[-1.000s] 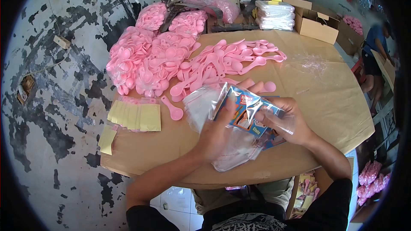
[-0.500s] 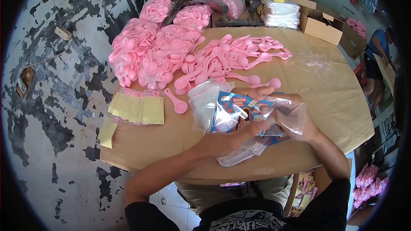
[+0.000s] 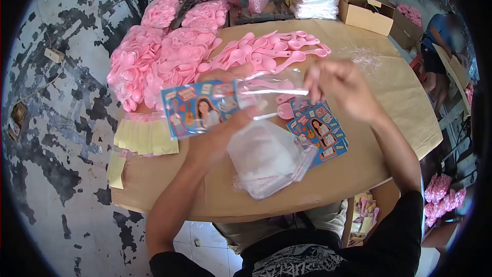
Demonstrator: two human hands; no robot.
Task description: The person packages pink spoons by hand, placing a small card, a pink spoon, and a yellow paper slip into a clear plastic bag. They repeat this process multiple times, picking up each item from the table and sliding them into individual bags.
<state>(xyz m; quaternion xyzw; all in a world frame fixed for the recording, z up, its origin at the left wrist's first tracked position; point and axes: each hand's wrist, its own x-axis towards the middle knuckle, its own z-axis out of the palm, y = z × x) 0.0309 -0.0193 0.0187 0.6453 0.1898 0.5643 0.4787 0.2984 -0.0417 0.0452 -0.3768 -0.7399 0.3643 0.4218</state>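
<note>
My left hand (image 3: pixel 233 125) grips a clear plastic bag (image 3: pixel 274 83) with a blue printed card (image 3: pixel 200 110) in it, raised over the table's left half. My right hand (image 3: pixel 342 90) is closed in a pinch at the bag's far right end, and the clear film stretches between both hands. Beneath them lies a stack of empty clear bags (image 3: pixel 266 159) with reddish-edged flaps. Several more blue cards (image 3: pixel 322 131) are fanned out beside that stack, below my right hand. A pink spoon (image 3: pixel 286 111) shows partly behind the film.
Loose pink spoons (image 3: pixel 261 51) and bulging bags of spoons (image 3: pixel 177 61) cover the back left. Packed yellow cards (image 3: pixel 146 136) lie at the left edge. White packs (image 3: pixel 313 1) and a cardboard box (image 3: pixel 366 15) stand behind. A person (image 3: pixel 435 46) works at the far right.
The card and bag have moved left in my left hand, and my right hand has drawn away to the right. The bag stack and the other cards now lie on the table.
</note>
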